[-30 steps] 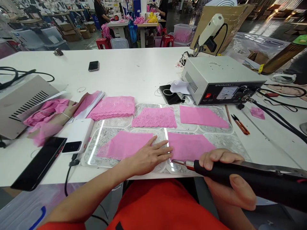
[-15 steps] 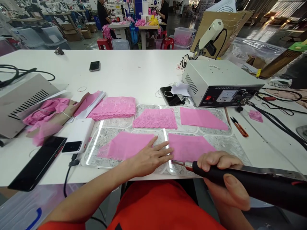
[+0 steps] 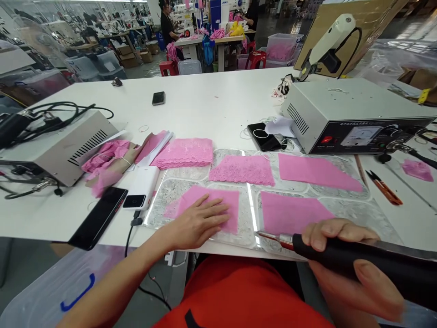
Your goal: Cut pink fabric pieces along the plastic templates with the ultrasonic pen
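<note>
Your left hand (image 3: 196,223) lying open on pink fabric (image 3: 227,205), your right hand (image 3: 351,259) gripping a black-handled tool (image 3: 327,250) near the desk's (image 3: 191,109) front edge

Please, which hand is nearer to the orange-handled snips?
The right hand. It holds the black handheld tool on the near side of the snips. The left hand is farther off, to their left, resting on a pink fabric piece.

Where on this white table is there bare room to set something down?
The largest free patch of the white table lies beyond the stacked pink lace, between the small black device and the metered grey box. Nearer, it's crowded: white cabled device and black phone at left, pink cloth pieces under left hand and beside right hand.
</note>
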Demonstrator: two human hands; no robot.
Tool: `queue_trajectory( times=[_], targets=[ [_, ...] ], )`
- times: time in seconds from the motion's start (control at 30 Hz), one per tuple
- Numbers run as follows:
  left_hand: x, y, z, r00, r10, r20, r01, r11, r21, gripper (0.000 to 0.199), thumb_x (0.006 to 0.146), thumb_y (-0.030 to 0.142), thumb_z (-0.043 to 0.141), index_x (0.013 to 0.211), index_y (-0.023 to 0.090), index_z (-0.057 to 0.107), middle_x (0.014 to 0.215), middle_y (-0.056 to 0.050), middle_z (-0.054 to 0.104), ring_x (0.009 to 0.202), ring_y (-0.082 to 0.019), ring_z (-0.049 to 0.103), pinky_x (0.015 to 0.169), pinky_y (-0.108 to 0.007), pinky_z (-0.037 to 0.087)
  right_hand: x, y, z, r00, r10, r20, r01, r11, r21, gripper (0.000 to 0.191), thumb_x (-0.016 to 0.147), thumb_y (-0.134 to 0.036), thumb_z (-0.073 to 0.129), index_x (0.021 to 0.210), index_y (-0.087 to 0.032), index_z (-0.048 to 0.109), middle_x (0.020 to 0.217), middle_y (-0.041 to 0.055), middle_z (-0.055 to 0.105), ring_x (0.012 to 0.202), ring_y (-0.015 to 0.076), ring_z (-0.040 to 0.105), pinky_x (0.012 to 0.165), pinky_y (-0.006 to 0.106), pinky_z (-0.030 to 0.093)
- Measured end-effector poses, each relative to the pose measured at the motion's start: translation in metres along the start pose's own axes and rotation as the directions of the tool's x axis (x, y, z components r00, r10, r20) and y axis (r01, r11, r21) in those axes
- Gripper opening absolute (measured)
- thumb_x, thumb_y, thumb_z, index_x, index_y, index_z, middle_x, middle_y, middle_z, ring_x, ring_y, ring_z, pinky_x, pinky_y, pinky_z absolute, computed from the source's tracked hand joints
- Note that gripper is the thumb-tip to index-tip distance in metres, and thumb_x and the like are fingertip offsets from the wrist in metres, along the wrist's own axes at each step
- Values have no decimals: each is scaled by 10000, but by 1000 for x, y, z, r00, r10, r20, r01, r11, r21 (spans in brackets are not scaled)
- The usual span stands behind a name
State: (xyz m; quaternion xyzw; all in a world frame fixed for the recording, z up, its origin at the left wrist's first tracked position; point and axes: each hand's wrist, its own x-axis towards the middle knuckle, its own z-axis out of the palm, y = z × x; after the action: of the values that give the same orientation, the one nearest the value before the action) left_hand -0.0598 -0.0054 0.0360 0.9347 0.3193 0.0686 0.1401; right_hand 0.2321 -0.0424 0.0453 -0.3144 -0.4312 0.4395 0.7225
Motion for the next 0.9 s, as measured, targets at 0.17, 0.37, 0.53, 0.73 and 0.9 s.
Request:
queue_trajectory(
  times=[0.17,0.37,0.53,0.73,0.9],
  targets=[
    [-13,-2,9,1000,7,28,-8,999,38,398,1021,336,387,1395,242,484,1527,-25,374,1459,-224,243,1211,-486,127,-6,6,12,996,44,72,-46,999,21,211,748,-366,655,895,-215,638,763,17,556,575,136,533,520,326,482],
    [-15,-5,16,996,71,-47,-67,994,89,413,1016,378,406,1390,221,481,1523,-51,385,1449,-251,270,1201,-505,131,-6,9,25,987,76,140,-81,996,26,197,782,-359,644,918,-219,630,795,21,555,611,136,545,567,329,505],
    [-16,-7,22,991,93,-97,-83,991,105,443,1006,433,416,1389,219,482,1511,-57,405,1440,-256,290,1204,-495,122,-6,12,33,982,65,176,-73,996,42,180,806,-332,626,941,-212,628,829,24,550,631,132,554,567,331,512],
    [-17,-7,23,987,103,-124,-90,990,108,457,994,456,437,1380,217,491,1504,-61,417,1431,-263,309,1205,-493,115,-6,15,36,976,76,204,-87,995,44,177,819,-318,609,957,-209,622,857,24,545,649,128,576,576,328,522],
    [-17,-7,23,982,117,-151,-102,989,108,472,979,459,474,1380,213,490,1498,-72,424,1427,-266,317,1204,-498,122,-6,18,37,974,69,214,-77,997,31,143,818,-303,619,926,-210,616,844,16,552,644,122,574,583,322,535]
  ],
)
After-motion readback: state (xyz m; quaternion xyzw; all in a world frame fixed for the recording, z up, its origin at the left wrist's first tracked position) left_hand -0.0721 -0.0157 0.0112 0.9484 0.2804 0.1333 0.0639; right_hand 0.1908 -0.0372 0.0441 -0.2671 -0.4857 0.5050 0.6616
